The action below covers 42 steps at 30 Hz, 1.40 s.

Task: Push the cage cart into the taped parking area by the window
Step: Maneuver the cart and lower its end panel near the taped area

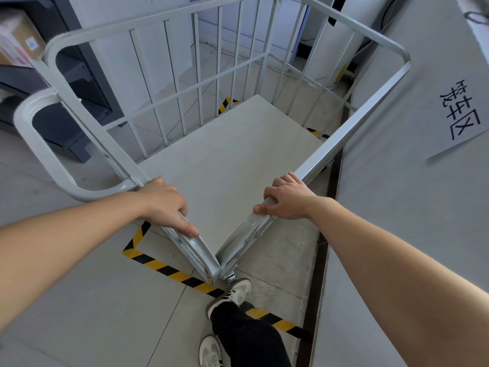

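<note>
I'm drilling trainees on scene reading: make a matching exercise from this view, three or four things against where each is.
Things:
1. left hand
2. right hand
3. paper sign
4. striped tape

Places:
A. on the floor, marking the bay
B. on the cart's right top rail
C. on the wall at right
D. on the cart's left top rail

Pairs: 1-D, 2-B, 3-C, 4-A

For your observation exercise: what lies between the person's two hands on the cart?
In the head view, the cart's near corner lies between the left hand and right hand, where the two top rails meet; behind it, the bare cart floor.
</note>
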Each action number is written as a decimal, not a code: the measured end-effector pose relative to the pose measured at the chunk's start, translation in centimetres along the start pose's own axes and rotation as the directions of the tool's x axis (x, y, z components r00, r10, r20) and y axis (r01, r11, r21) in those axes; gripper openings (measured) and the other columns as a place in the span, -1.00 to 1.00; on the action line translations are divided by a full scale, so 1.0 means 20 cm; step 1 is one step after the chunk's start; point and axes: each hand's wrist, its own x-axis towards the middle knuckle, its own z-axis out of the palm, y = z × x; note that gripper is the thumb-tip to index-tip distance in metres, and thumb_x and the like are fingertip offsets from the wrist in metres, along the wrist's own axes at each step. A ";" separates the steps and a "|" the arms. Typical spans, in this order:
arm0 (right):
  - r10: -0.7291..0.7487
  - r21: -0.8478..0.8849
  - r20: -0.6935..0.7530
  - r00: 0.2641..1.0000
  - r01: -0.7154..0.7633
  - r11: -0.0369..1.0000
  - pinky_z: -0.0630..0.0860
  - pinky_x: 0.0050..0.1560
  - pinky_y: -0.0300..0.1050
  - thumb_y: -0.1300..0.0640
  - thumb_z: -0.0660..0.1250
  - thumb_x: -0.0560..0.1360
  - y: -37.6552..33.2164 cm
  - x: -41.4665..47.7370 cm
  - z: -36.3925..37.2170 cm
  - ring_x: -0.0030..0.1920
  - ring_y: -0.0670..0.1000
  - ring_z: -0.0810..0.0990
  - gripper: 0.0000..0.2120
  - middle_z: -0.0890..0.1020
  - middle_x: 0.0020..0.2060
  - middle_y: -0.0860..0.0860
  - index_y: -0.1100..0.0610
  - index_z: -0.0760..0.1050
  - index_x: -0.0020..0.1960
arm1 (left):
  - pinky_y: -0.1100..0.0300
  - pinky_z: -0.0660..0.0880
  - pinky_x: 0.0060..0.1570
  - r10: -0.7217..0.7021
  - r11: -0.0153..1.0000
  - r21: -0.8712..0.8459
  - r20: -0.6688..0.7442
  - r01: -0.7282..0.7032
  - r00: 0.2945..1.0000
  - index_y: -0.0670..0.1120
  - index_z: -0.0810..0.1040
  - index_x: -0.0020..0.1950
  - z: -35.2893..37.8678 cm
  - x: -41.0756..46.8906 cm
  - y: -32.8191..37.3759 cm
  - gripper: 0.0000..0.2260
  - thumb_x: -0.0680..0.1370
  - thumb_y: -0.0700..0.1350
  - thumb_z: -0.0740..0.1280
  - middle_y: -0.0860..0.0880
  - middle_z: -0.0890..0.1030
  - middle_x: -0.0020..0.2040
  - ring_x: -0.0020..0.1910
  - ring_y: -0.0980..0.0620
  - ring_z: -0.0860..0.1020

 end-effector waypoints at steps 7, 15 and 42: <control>-0.005 0.010 -0.016 1.000 0.005 1.000 -0.03 0.42 0.02 -0.44 0.00 0.45 -0.03 0.01 0.00 0.31 0.12 0.28 -0.36 0.48 0.16 0.07 0.01 0.48 0.20 | 0.09 0.31 0.05 0.010 1.000 0.013 0.005 -0.010 1.000 -0.02 0.26 -0.40 0.00 -0.02 -0.03 -0.34 0.25 0.61 -0.03 0.09 0.35 -0.40 -0.33 0.09 0.38; -0.020 0.003 -0.001 1.000 0.020 1.000 -0.08 0.45 0.06 -0.44 -0.02 0.45 -0.02 -0.01 0.01 0.32 0.12 0.27 -0.35 0.47 0.18 0.06 0.00 0.47 0.21 | 0.11 0.30 0.00 0.002 1.000 0.013 -0.003 -0.002 1.000 -0.02 0.27 -0.40 0.00 -0.04 0.01 -0.30 0.20 0.64 -0.06 0.10 0.35 -0.40 -0.33 0.09 0.37; -0.138 -0.030 -0.239 0.961 0.135 0.990 0.18 0.28 -0.05 -0.51 -0.16 0.35 -0.01 0.03 0.07 0.03 0.04 0.39 -0.25 0.50 -0.15 -0.03 0.00 0.54 0.00 | 0.14 0.23 -0.36 0.082 0.986 0.156 -0.189 -0.052 0.979 -0.06 0.22 -0.41 0.08 -0.05 -0.04 -0.15 0.06 0.66 -0.39 0.04 0.37 -0.36 -0.38 0.03 0.32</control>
